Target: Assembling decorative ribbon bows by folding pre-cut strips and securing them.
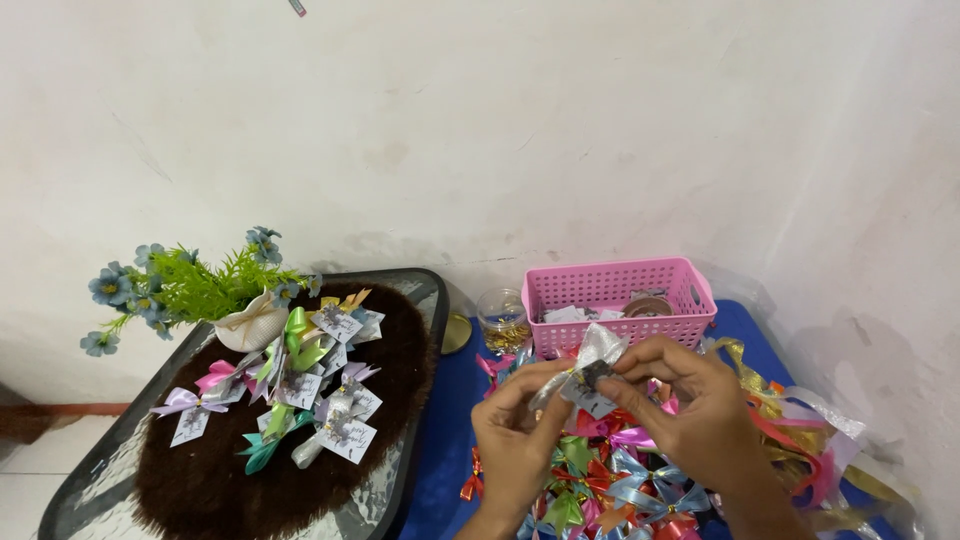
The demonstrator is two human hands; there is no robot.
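Note:
My left hand (517, 425) and my right hand (690, 400) are raised together over a blue surface (440, 440). Both pinch a small silver ribbon bow with a little card tag (592, 368) between their fingertips. Below the hands lies a heap of coloured ribbon bows (610, 485) in red, green, blue and pink. On the left, several finished bows with card tags (320, 385) lie on a dark brown furry mat (210, 480).
A pink plastic basket (617, 285) holding small items stands behind the hands, by the wall. A small clear jar (502, 318) sits next to it. A white vase of blue artificial flowers (225, 295) stands on the glass table (90, 480). Loose ribbon strips (800, 430) lie at right.

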